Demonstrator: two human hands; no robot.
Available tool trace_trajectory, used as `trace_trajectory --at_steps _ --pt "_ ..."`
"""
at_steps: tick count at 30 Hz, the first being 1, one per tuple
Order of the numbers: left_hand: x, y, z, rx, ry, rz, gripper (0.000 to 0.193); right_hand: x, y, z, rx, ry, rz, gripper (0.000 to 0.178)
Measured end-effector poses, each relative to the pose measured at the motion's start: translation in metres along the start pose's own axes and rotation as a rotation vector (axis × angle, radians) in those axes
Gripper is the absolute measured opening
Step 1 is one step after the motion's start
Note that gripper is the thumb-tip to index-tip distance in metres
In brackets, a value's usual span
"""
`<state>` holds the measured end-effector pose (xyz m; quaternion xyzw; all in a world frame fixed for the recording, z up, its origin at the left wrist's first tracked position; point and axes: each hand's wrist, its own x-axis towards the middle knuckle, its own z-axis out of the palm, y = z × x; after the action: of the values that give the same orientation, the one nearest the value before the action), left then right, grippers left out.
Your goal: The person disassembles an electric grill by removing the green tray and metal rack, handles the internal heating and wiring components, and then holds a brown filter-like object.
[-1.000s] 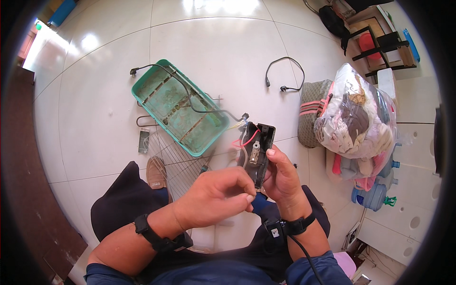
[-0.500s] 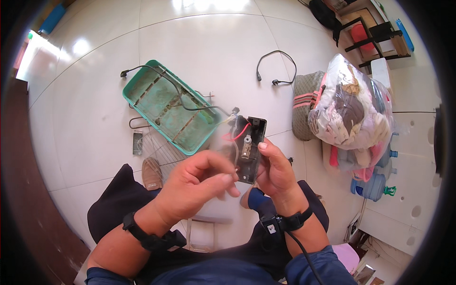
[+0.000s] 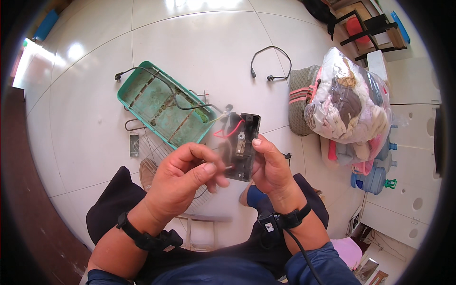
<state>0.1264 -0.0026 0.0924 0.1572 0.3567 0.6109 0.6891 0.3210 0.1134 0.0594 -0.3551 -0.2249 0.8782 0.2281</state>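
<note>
My right hand grips a black plastic housing by its right side, thumb on the edge. Inside the housing sits a small metal fitting, and a red wire loops out of its upper part. A black power cord runs from the housing's upper end across the green tray, ending in a plug. My left hand is closed in a pinch beside the housing's lower left. A thin, pale tip shows at its fingers; blur hides what it is.
A green rectangular tray lies on the tiled floor beside a wire rack. Further off is a separate black cord. To the right are a clear bag of clothes, a grey woven bag and a blue water bottle.
My left hand has drawn slightly left and down, its fingers curling closer together. The housing has shifted a little left in my right hand's grip. The whole view has moved slightly.
</note>
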Motion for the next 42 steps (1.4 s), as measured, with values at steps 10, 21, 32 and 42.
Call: trace_trajectory --at_steps 10,21,32,42 --pt "0.0 0.0 0.0 0.003 0.015 0.0 0.012 0.0 0.0 0.001 0.027 0.002 -0.007 0.037" --pt "0.001 0.0 0.001 0.063 0.007 -0.004 0.005 0.001 -0.001 0.002 0.001 -0.005 -0.011 0.042" --pt "0.001 -0.001 0.0 0.07 0.057 -0.014 0.008 0.002 0.001 -0.001 -0.004 0.016 -0.012 0.044" --pt "0.008 0.018 -0.013 0.102 0.346 0.156 0.023 0.003 -0.012 -0.008 -0.021 0.103 -0.068 0.056"
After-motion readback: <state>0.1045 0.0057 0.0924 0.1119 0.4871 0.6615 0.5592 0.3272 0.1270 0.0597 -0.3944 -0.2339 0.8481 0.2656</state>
